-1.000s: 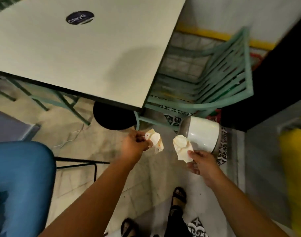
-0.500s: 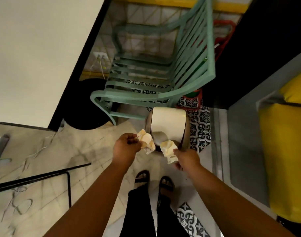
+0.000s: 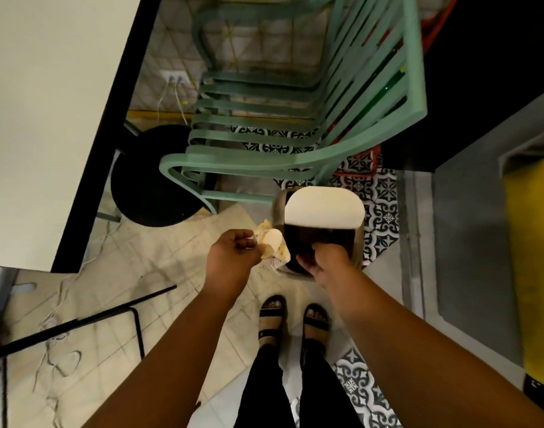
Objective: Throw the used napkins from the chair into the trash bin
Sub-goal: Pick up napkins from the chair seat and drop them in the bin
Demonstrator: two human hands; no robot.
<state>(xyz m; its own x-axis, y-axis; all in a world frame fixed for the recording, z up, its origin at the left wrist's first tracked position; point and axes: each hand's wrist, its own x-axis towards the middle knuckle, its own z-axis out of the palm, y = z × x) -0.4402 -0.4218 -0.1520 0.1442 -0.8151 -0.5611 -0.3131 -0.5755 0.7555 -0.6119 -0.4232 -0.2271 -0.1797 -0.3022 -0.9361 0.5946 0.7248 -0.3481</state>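
A crumpled, stained napkin (image 3: 273, 244) is pinched in my left hand (image 3: 233, 257), just left of the trash bin (image 3: 358, 242). The bin stands on the floor with its white lid (image 3: 324, 208) at the far side and a dark opening below it. My right hand (image 3: 327, 261) reaches into that opening with its back toward me. Its fingertips are hidden inside the bin, and no napkin shows in it. The green slatted chair (image 3: 264, 162) stands right behind the bin with nothing visible on its seat.
A white table (image 3: 48, 118) with a black edge fills the left, with a round black base (image 3: 150, 177) under it. A black metal frame (image 3: 79, 319) crosses the lower left. My sandalled feet (image 3: 292, 316) stand before the bin. A yellow object (image 3: 533, 257) is at the right.
I have stepped closer to the bin. My right hand moved forward into the bin's opening and its napkin went out of sight. My left hand still holds its napkin beside the bin.
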